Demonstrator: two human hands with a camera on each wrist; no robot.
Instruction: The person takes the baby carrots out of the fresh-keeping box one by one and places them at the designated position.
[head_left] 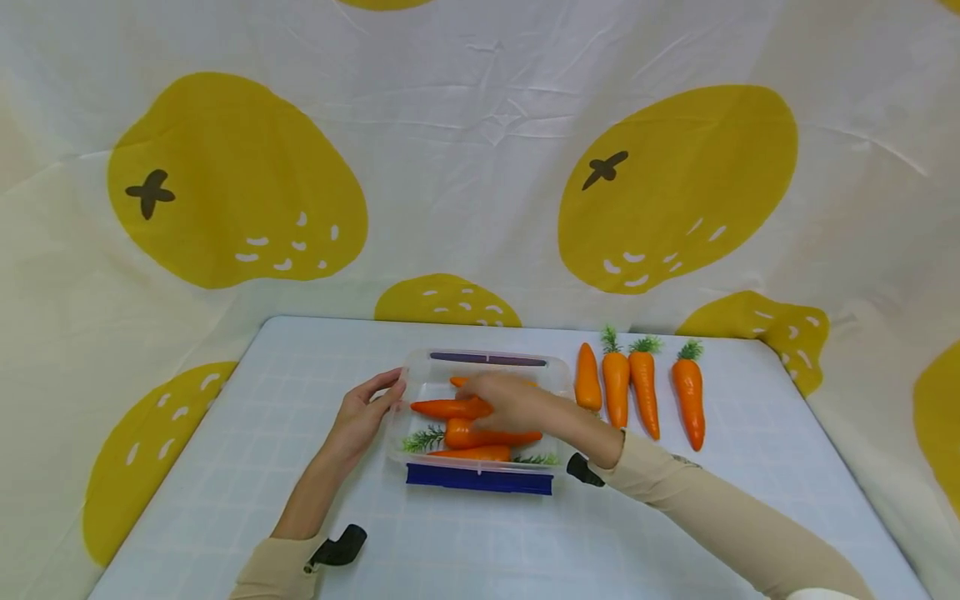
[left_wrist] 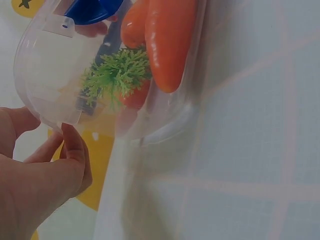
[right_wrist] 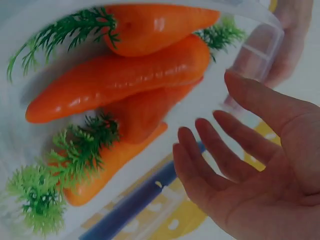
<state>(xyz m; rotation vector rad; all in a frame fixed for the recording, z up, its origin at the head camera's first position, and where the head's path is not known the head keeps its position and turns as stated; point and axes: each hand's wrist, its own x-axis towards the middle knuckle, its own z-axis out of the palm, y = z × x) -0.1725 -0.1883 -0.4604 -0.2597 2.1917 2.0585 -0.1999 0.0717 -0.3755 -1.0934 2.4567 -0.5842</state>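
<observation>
A clear plastic container (head_left: 558, 379) with blue latches stands on the table and holds several orange carrots (head_left: 491, 436) with green leafy tops, lying crosswise and partly stacked. My left hand (head_left: 360, 421) pinches the container's left edge between thumb and fingers; the left wrist view shows that grip at a rim corner. Above the carrots inside, my right hand (head_left: 517, 404) reaches over the container. Its fingers are apart and loosely bent in the right wrist view, with nothing held. In the head view this hand hides part of the carrots at the back.
Right of the container, several more carrots (head_left: 687, 400) lie in a row on the pale checked table (head_left: 757, 500), mostly tops pointing away. A white cloth (head_left: 465, 167) with large yellow fruit shapes hangs behind the table. Both sleeves carry black wrist cameras.
</observation>
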